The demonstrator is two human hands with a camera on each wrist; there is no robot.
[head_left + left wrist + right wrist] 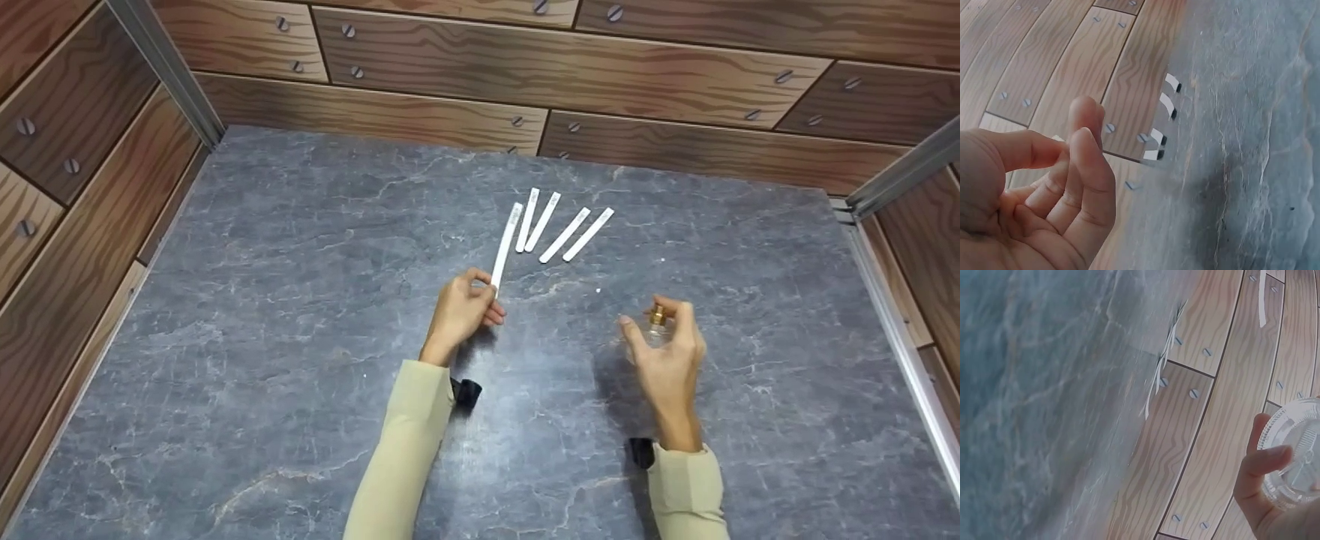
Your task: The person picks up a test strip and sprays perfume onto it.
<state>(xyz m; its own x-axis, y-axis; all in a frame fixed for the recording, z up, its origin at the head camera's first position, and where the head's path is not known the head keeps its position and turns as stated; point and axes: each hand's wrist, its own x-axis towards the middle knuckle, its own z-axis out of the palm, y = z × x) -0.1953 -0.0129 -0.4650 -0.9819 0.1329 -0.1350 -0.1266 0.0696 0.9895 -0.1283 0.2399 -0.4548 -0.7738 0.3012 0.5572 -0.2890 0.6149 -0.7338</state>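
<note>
My left hand (465, 304) pinches the lower end of a white paper test strip (506, 241) between thumb and fingers. The strip points away from me, with small dark print at its far end. In the left wrist view my left hand (1067, 191) hides nearly all of it. To the right, my right hand (670, 356) holds a clear glass perfume bottle (657, 316) with a gold neck, a finger at its top. The bottle's round ribbed base (1297, 450) faces the right wrist camera. Strip and bottle are well apart.
Several more white strips (575, 235) lie fanned out on the grey marbled table (300, 315), just beyond my left hand. Tiny white specks (598, 290) dot the surface. Wood-patterned walls (450, 60) with metal corner rails (900, 277) enclose the table.
</note>
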